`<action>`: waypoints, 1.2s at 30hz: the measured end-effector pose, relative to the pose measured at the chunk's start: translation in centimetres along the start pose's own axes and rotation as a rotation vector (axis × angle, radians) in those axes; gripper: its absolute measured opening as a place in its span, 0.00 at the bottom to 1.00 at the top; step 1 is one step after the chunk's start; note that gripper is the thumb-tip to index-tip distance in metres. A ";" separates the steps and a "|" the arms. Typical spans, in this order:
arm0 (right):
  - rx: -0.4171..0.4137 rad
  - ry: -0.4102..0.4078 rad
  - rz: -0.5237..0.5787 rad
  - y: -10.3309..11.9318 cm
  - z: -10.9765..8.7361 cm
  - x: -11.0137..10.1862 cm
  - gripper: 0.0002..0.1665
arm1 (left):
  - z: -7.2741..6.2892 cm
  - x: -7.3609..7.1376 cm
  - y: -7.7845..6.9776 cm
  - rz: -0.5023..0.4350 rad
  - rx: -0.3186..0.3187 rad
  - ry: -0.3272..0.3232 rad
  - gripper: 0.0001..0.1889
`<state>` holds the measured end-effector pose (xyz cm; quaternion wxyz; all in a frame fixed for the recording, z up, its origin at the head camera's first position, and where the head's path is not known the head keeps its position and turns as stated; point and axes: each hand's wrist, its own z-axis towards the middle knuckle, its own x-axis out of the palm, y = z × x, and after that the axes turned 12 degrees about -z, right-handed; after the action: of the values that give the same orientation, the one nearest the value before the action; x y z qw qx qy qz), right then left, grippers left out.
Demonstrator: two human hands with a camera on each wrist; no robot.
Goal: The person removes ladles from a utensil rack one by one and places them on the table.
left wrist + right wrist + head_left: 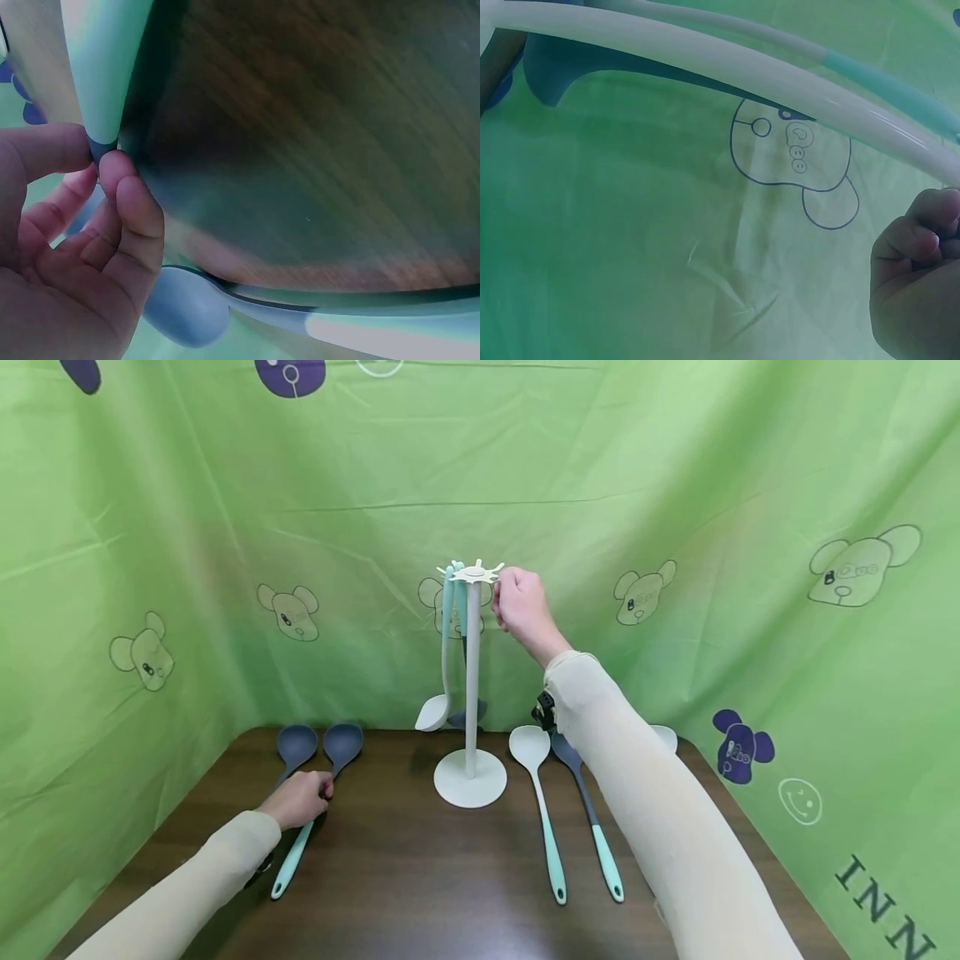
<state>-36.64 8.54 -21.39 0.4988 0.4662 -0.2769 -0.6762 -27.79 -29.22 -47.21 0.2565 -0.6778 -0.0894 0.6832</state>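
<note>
My left hand (pixel 297 799) pinches a navy spoon (pixel 343 745) where its dark stem meets the mint handle (pixel 109 67); the spoon slants over the left of the table. Beside it lies a second navy spoon (pixel 297 744), its stem partly covered by the hand. My right hand (pixel 522 607) is raised at the top of a white utensil stand (pixel 470 781), fingers curled at a prong on its right side. On the stand's left hang a white ladle (pixel 432 713) and a navy utensil (pixel 457 720), both with mint handles. The right wrist view shows the curled fingers (pixel 922 240) by the pole.
On the right of the brown table (pixel 405 877) lie a white spoon (pixel 530 747) and a navy utensil (pixel 587 789), with mint handles toward me. Another white utensil (pixel 665 737) is mostly behind my right forearm. A green printed cloth (pixel 360 485) surrounds the table.
</note>
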 end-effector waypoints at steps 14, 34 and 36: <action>0.004 0.008 0.056 0.0 0.3 1.3 0.19 | -1.1 -0.7 1.2 -0.044 -0.036 0.046 0.04; 0.025 -0.026 0.074 -0.2 -0.3 0.9 0.19 | -1.0 -0.2 1.1 -0.020 0.006 0.024 0.07; 0.013 -0.033 0.079 -0.2 -0.2 0.6 0.19 | -0.6 -0.2 0.9 -0.015 0.013 0.015 0.08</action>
<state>-36.59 8.08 -21.82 0.5175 0.4467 -0.3079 -0.6617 -27.39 -30.24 -47.52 0.2665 -0.6805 -0.0883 0.6768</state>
